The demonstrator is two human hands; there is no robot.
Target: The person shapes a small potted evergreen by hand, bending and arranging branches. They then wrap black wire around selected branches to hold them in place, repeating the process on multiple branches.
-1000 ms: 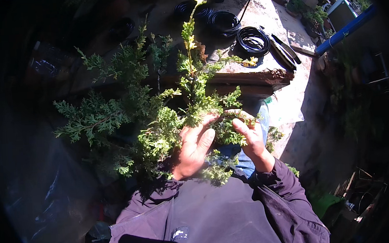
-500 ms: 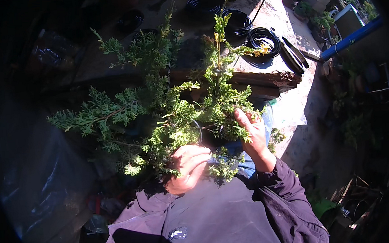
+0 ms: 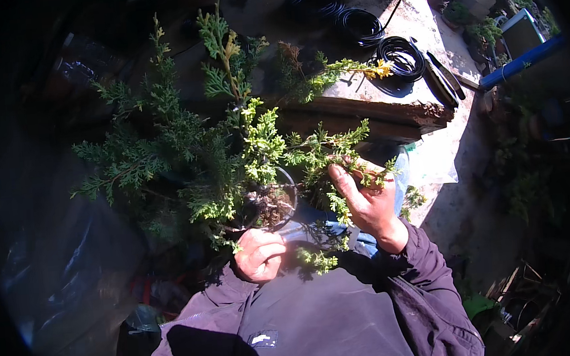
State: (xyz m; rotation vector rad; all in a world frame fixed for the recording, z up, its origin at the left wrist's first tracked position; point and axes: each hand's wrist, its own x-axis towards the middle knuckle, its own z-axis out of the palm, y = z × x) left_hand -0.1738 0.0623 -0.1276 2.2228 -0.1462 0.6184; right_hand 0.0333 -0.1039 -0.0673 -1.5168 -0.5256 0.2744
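Note:
A bushy conifer (image 3: pixel 259 137) with scaly green foliage stands in a round pot (image 3: pixel 295 200) in front of my body, and brown soil (image 3: pixel 275 205) shows inside the rim. My right hand (image 3: pixel 371 204) is closed on a leafy branch (image 3: pixel 323 152) on the plant's right side, thumb uppermost. Just below the near side of the pot, my left hand (image 3: pixel 261 256) is closed with its fingers curled. What those fingers hold is hidden. A low sprig (image 3: pixel 318 260) hangs between the two hands, over my dark jacket.
Beyond the plant is a worktable (image 3: pixel 353 110) with a rough, worn edge. Coils of black wire (image 3: pixel 401 59) lie on it, beside a dark long-handled tool (image 3: pixel 445 77). A clear plastic bag (image 3: pixel 436 164) lies at right. A blue pipe (image 3: pixel 521 61) crosses the upper right.
The plant has turned and its branches have shifted left and apart, so the pot's soil now shows. My left hand has moved slightly left; my right hand stays on the right-side foliage.

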